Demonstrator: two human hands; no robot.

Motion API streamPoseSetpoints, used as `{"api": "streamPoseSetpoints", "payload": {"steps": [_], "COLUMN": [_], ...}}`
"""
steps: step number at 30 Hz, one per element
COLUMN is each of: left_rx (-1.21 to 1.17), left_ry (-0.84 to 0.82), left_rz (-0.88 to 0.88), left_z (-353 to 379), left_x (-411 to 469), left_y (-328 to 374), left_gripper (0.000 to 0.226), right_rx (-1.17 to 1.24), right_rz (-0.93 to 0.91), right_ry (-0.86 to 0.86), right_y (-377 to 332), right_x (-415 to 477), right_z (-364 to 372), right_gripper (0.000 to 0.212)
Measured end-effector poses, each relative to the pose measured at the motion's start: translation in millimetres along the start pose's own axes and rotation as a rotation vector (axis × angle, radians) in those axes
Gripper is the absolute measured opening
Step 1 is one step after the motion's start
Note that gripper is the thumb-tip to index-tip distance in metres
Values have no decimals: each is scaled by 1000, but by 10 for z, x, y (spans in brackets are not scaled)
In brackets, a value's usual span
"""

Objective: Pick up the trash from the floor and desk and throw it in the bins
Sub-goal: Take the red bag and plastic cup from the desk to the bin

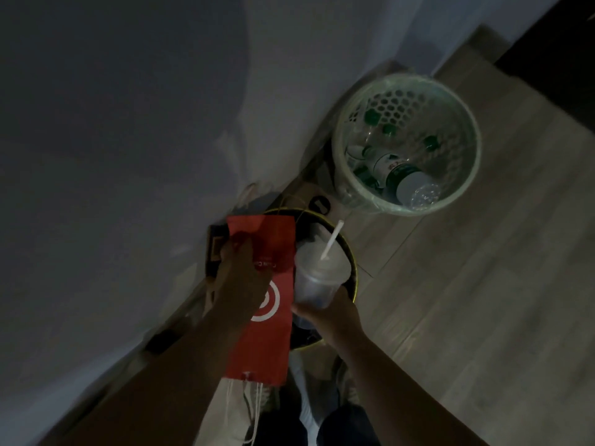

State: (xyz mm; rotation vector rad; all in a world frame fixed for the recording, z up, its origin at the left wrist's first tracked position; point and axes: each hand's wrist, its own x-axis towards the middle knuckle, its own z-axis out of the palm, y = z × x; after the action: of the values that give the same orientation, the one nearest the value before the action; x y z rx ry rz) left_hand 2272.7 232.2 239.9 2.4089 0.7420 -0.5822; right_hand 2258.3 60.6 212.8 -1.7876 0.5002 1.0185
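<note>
My left hand grips a red paper bag with a white round logo, held flat over the left side of a black bin with a yellow rim. My right hand holds a clear plastic cup with a lid and white straw from below, right above the same bin's opening. A pale green perforated bin lined with a clear bag stands farther off; plastic bottles with green labels and caps lie in it.
Both bins stand on a light wood floor along a white wall. A dark piece of furniture sits at the top right. A dark box and cables lie by the wall left of the black bin. The scene is dim.
</note>
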Motion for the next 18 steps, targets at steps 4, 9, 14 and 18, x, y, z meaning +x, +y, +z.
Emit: {"api": "streamPoseSetpoints", "payload": {"steps": [4,9,14,18], "left_rx": [111,254,431,522], "left_ry": [37,-29,-122,-219], "left_rz": [21,122,157,248], "left_z": [104,102,162,238], "left_x": [74,44,5,47], "left_y": [-79,-193,-91,-39], "left_gripper": [61,94,115,99], "right_rx": [65,148,165,-4], "right_rz": [15,-223,-304,-262], "right_ry": [-3,199,286,259], "right_y": [82,-61,-204,-61], "right_x": [54,-159,-353,-371], "right_z": [-26,-85,-252,-253], "right_gripper": [64,83,83,83]}}
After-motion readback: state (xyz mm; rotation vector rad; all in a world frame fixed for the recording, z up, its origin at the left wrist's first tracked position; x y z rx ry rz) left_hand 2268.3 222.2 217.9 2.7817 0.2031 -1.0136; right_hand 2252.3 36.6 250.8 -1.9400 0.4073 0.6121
